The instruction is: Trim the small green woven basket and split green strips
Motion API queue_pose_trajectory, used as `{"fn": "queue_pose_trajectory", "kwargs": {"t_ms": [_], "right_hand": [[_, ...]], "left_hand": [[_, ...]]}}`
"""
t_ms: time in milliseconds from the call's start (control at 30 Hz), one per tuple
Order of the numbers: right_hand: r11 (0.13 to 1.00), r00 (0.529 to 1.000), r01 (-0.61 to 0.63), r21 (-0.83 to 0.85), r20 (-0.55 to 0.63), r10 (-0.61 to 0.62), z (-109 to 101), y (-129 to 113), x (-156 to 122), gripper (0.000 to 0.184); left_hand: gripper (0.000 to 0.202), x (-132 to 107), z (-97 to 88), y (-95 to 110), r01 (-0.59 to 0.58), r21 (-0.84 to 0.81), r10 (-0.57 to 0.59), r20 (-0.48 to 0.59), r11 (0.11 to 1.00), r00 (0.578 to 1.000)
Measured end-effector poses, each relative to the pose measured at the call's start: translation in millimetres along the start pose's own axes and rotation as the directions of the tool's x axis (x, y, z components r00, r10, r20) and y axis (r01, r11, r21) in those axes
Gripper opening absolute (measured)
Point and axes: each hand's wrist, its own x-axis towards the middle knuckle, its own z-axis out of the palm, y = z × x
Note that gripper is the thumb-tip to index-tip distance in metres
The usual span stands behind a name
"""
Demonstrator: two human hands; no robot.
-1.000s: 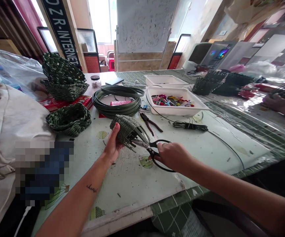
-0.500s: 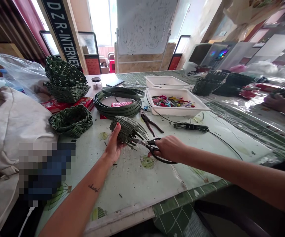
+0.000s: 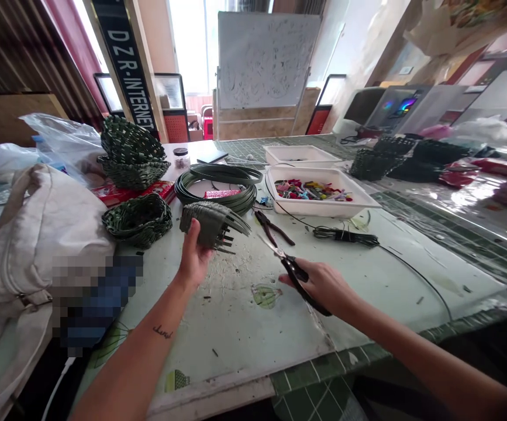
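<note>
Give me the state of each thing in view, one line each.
Left hand: fingers curled under the unfinished basket, holding it up.
Unfinished basket: partly woven, strip ends loose.
Right hand: gripping the scissors.
Scissors: blades shut, cutting nothing.
Pliers: lying on the table.
Strip coil: coiled, lying on the table.
Tray: holding colored pieces.

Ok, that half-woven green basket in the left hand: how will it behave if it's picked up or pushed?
It's probably light for its size, since the left hand supports the basket with little visible effort. The woven body seems fairly stiff, holding its curve. The loose strip ends will likely flex and snag, and its rounded side might rock if set down.
</note>
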Motion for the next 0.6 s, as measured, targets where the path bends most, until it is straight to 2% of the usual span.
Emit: {"fn": "queue_pose_trajectory", "kwargs": {"t_ms": [33, 67, 133, 167, 200, 233, 267, 300, 333, 367, 400, 467, 600], "right_hand": [[0.994, 0.998, -0.045, 0.099, -0.04, 0.049, 2.4, 5.3, 4.0, 0.053], [0.971, 0.992, -0.083, 0.225, -0.078, 0.103, 4.5, 9.8, 8.8, 0.054], [0.864, 0.97, -0.127, 0.487, -0.123, 0.212, 7.2, 15.8, 19.4, 0.056], [0.799, 0.96, -0.13, 0.588, -0.126, 0.249, 8.0, 17.2, 24.6, 0.057], [0.742, 0.955, -0.128, 0.658, -0.121, 0.271, 8.4, 17.8, 29.1, 0.057], [0.704, 0.954, -0.124, 0.7, -0.111, 0.278, 8.7, 17.5, 32.7, 0.058], [0.685, 0.957, -0.12, 0.719, -0.101, 0.273, 9.0, 16.4, 35.1, 0.058], [0.676, 0.962, -0.119, 0.727, -0.084, 0.26, 9.3, 14.6, 36.2, 0.059], [0.661, 0.967, -0.123, 0.74, -0.059, 0.247, 9.6, 12.0, 35.9, 0.06], [0.648, 0.973, -0.132, 0.75, -0.028, 0.231, 10.1, 8.5, 34.3, 0.061], [0.63, 0.977, -0.146, 0.763, 0.011, 0.213, 10.6, 4.3, 31.6, 0.062], [0.583, 0.981, -0.175, 0.793, 0.09, 0.171, 11.7, -6.4, 24.8, 0.064], [0.491, 0.985, -0.17, 0.854, 0.165, 0.054, 14.4, -32.5, 15.3, 0.064]], "left_hand": [[0.076, -2.6, 1.5, -0.6, -0.123, 0.116, 0.12, 0.034, 0.986, 0.992], [0.088, -5.7, 3.5, -0.7, -0.252, 0.241, 0.236, 0.093, 0.937, 0.967], [0.108, -11.0, 8.1, 0.7, -0.461, 0.433, 0.398, 0.232, 0.774, 0.887], [0.114, -12.3, 9.9, 2.3, -0.527, 0.474, 0.452, 0.272, 0.706, 0.85], [0.116, -12.1, 11.0, 4.4, -0.567, 0.475, 0.502, 0.271, 0.672, 0.822], [0.116, -10.2, 11.0, 6.8, -0.584, 0.446, 0.543, 0.231, 0.678, 0.807], [0.113, -7.0, 9.8, 9.3, -0.567, 0.393, 0.554, 0.159, 0.724, 0.818], [0.106, -2.7, 7.6, 11.6, -0.513, 0.323, 0.522, 0.065, 0.795, 0.851], [0.092, 2.1, 4.3, 13.6, -0.421, 0.237, 0.44, -0.033, 0.876, 0.897], [0.072, 7.0, 0.5, 15.3, -0.287, 0.139, 0.303, -0.112, 0.948, 0.946], [0.061, 11.2, -3.5, 16.6, -0.162, 0.039, 0.166, -0.149, 0.986, 0.975], [0.051, 17.0, -10.3, 18.4, -0.028, -0.133, 0.008, -0.149, 0.991, 0.989], [0.049, 18.1, -13.5, 21.0, 0.022, -0.334, -0.046, -0.063, 0.942, 0.997]]}}
